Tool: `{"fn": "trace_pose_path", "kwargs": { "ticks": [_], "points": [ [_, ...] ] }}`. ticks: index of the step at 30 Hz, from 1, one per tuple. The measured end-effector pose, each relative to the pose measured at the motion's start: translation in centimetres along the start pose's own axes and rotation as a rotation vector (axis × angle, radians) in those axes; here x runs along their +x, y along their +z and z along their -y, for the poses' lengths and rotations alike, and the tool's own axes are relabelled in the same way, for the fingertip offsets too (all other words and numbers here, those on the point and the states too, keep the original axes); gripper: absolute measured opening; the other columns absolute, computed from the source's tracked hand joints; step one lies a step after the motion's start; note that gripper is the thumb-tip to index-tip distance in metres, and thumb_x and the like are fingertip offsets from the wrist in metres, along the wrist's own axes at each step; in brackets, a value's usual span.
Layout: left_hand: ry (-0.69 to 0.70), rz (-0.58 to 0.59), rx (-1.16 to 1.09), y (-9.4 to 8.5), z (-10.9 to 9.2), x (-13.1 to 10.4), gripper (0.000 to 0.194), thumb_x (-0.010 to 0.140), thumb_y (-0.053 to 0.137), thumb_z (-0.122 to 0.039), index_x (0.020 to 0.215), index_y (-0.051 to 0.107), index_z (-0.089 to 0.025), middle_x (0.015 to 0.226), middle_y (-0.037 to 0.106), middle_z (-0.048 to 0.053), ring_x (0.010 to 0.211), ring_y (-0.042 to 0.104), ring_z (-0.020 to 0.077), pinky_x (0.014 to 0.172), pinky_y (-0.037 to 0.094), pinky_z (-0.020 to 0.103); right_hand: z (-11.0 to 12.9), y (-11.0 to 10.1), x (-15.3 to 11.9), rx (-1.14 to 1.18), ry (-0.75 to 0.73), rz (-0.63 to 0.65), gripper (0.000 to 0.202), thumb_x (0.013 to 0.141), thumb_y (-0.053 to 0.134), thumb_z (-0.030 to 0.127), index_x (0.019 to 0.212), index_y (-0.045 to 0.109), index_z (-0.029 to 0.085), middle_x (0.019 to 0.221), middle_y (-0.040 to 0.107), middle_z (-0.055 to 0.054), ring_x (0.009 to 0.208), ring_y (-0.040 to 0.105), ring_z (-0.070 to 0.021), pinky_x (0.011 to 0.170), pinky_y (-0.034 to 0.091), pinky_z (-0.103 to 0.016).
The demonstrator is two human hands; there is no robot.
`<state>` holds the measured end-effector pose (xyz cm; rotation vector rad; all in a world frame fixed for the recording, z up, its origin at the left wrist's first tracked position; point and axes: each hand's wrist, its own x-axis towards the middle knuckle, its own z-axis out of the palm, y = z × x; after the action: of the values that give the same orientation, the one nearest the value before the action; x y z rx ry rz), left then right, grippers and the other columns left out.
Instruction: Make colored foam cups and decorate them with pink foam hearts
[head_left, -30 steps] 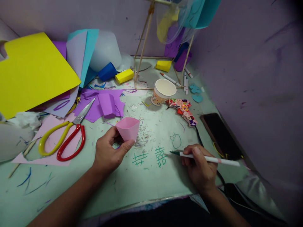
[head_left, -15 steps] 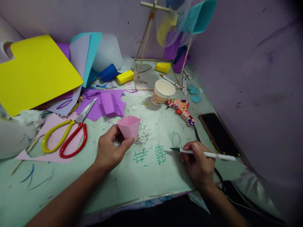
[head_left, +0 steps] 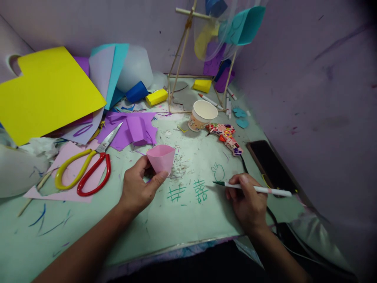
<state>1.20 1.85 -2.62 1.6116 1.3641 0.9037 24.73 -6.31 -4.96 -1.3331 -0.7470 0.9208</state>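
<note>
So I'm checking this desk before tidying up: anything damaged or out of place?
Yes: green pen marks are drawn straight on the table, paper shreds lie by the pink cup, and the scissors lie open.

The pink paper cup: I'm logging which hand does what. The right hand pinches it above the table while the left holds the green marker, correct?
Not quite: the hands are swapped. In the head view the left hand pinches the pink paper cup above the table, while the right hand holds the green marker.
</note>
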Motion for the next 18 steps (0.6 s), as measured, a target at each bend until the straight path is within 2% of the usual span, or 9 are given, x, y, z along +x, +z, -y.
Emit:
{"fn": "trace_pose_path", "kwargs": {
  "ticks": [8, 13, 15, 18],
  "points": [
    [-0.004, 0.013, -0.058, 0.0, 0.4, 0.01, 0.043, 0.076, 0.062, -0.038, 0.107, 0.057, -0.009, 0.089, 0.066, 0.01, 0.077, 0.063, 0.0208, 0.069, 0.05, 0.033, 0.15, 0.17, 0.11, -0.004, -0.021, -0.011, 0.027, 0.085, 0.056, 0.036, 0.067, 0.063, 0.018, 0.043, 0.048, 0.005, 0.04, 0.04, -0.008, 0.04, 0.031, -0.021],
    [0.002, 0.019, -0.024, -0.09, 0.42, -0.09, 0.04, 0.075, 0.063, -0.037, 0.105, 0.059, -0.01, 0.088, 0.067, 0.009, 0.076, 0.063, 0.0208, 0.068, 0.051, 0.033, -0.09, 0.3, 0.05, -0.04, -0.046, -0.021, 0.028, 0.086, 0.055, 0.038, 0.068, 0.063, 0.018, 0.042, 0.048, 0.005, 0.038, 0.039, -0.0078, 0.038, 0.03, -0.021],
    [0.003, 0.023, -0.027, -0.13, 0.43, -0.14, 0.04, 0.074, 0.063, -0.037, 0.104, 0.059, -0.011, 0.088, 0.067, 0.009, 0.076, 0.063, 0.0208, 0.068, 0.051, 0.033, -0.1, 0.44, 0.05, -0.064, -0.068, -0.027, 0.028, 0.088, 0.053, 0.041, 0.076, 0.065, 0.019, 0.046, 0.052, 0.005, 0.038, 0.04, -0.0077, 0.037, 0.031, -0.02],
    [0.018, 0.026, -0.026, -0.2, 0.37, -0.2, 0.04, 0.074, 0.063, -0.038, 0.104, 0.059, -0.011, 0.087, 0.068, 0.008, 0.075, 0.064, 0.0205, 0.067, 0.052, 0.033, 0.5, 0.91, 0.4, -0.121, -0.113, 0.029, 0.029, 0.09, 0.049, 0.046, 0.101, 0.063, 0.022, 0.066, 0.066, 0.002, 0.04, 0.044, -0.0074, 0.041, 0.039, -0.022]
  ]
}}
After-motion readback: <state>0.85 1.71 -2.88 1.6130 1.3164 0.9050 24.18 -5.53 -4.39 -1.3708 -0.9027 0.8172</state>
